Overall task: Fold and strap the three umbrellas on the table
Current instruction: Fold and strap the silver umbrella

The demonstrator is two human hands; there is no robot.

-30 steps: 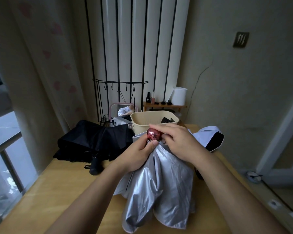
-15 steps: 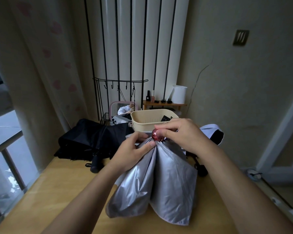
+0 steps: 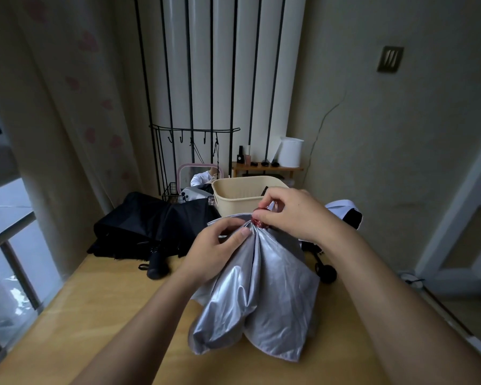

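A silver umbrella (image 3: 264, 295) stands upright on the wooden table (image 3: 100, 315), its canopy hanging in loose folds. My right hand (image 3: 292, 215) pinches its red top knob (image 3: 258, 222), which is mostly hidden by my fingers. My left hand (image 3: 217, 248) grips a fold of the silver cloth just below the knob. A black umbrella (image 3: 150, 223) lies loose at the back left, its black handle (image 3: 157, 266) pointing toward me. A white and black umbrella (image 3: 345, 215) lies behind my right hand, with a black handle (image 3: 326, 270) showing on the table.
A beige plastic basket (image 3: 242, 198) stands at the back of the table. Behind it are a small wire basket (image 3: 172, 191), a pink-framed mirror (image 3: 197, 173), a hook rack and a small wooden shelf (image 3: 267, 169) with bottles. A window is at the left.
The silver umbrella has been raised and turned more upright. My right hand has closed over the red knob, and my left hand has shifted onto a fold of cloth below it.
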